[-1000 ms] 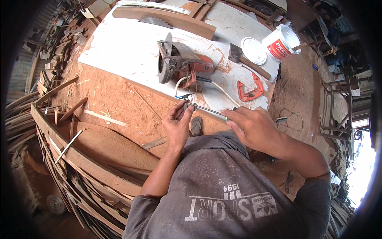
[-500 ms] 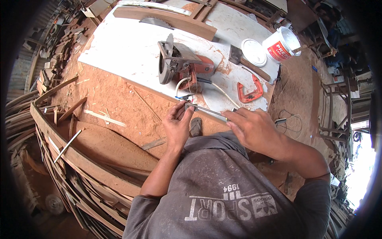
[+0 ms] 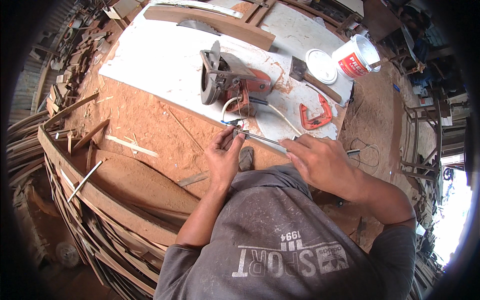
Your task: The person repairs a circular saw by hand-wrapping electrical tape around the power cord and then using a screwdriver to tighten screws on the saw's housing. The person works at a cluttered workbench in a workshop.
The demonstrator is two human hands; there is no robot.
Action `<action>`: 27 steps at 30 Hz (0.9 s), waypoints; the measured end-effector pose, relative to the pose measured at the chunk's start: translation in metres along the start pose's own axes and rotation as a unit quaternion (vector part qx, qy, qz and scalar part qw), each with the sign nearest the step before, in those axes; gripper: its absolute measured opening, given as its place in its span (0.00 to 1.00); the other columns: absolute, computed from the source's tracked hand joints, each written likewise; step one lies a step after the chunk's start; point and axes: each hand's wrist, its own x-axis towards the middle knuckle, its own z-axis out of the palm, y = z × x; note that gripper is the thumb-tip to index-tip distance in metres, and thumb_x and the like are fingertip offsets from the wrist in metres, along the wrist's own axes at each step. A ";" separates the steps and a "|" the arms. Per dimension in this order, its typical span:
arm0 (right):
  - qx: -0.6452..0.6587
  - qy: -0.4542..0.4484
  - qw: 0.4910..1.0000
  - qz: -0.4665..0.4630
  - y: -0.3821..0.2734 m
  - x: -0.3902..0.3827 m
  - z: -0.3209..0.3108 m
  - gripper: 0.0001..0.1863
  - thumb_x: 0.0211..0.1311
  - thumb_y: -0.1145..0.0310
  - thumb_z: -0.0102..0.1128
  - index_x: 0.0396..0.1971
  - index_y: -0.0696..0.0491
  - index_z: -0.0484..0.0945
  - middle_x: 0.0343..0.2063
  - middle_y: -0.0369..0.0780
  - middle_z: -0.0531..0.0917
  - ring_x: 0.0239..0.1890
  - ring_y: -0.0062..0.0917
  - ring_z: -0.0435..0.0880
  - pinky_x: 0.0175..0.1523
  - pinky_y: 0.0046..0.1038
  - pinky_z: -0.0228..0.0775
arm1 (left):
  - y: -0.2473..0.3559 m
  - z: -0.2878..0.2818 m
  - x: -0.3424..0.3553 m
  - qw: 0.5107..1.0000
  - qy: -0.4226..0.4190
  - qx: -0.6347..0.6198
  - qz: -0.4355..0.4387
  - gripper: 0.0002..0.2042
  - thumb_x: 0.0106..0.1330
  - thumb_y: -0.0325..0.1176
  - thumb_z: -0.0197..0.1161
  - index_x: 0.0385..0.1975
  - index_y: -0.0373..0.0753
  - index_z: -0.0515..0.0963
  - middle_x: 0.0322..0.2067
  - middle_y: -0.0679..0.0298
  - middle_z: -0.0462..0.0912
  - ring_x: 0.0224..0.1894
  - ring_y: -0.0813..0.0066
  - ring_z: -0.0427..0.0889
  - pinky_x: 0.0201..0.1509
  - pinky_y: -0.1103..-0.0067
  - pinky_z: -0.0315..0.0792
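Observation:
My left hand (image 3: 223, 157) pinches a small dark part with wires (image 3: 243, 134) between thumb and fingers, near the table's front edge. Closed around the handle end of a screwdriver, my right hand (image 3: 320, 159) points its thin metal shaft (image 3: 266, 139) left, with the tip at that small part; the fingers hide most of the handle. Wires run from the part up to an orange and dark circular saw (image 3: 235, 82) lying on the white-topped table (image 3: 150, 60). Right of the saw lies a detached orange handle piece (image 3: 317, 120).
A hammer with a wooden handle (image 3: 320, 86), a white round lid (image 3: 321, 65) and a red-and-white bucket (image 3: 350, 60) occupy the table's right side. Behind the saw are a loose saw blade (image 3: 197, 25) and a wooden board (image 3: 215, 29). Curved wood strips (image 3: 95, 200) stand at left, beside sawdust.
The screwdriver and both hands stay nearly in place, the tip still at the small part. The whole view has shifted slightly.

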 end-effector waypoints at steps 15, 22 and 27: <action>0.119 -0.019 0.992 0.048 0.001 0.005 0.015 0.14 0.76 0.70 0.61 0.57 0.55 0.84 0.36 0.49 0.87 0.34 0.43 0.90 0.41 0.40 0.83 | -0.027 -0.010 0.004 0.974 0.004 0.139 0.180 0.16 0.73 0.22 0.71 0.58 0.26 0.83 0.47 0.51 0.93 0.50 0.70 0.93 0.55 0.75 0.86; 0.603 -0.157 0.690 0.369 0.017 0.010 0.041 0.16 0.82 0.65 0.60 0.62 0.52 0.79 0.35 0.37 0.83 0.22 0.17 0.77 0.26 0.20 0.70 | -0.044 -0.020 0.014 0.965 0.000 0.174 0.194 0.15 0.72 0.23 0.72 0.56 0.27 0.84 0.45 0.52 0.94 0.49 0.69 0.94 0.54 0.75 0.87; 0.827 -0.203 0.347 0.393 0.035 -0.003 0.060 0.15 0.83 0.64 0.58 0.62 0.52 0.75 0.37 0.32 0.78 0.20 0.06 0.65 0.17 0.08 0.52 | -0.047 -0.027 0.015 0.946 -0.016 0.228 0.230 0.14 0.71 0.22 0.71 0.55 0.29 0.85 0.46 0.52 0.94 0.49 0.67 0.94 0.54 0.74 0.87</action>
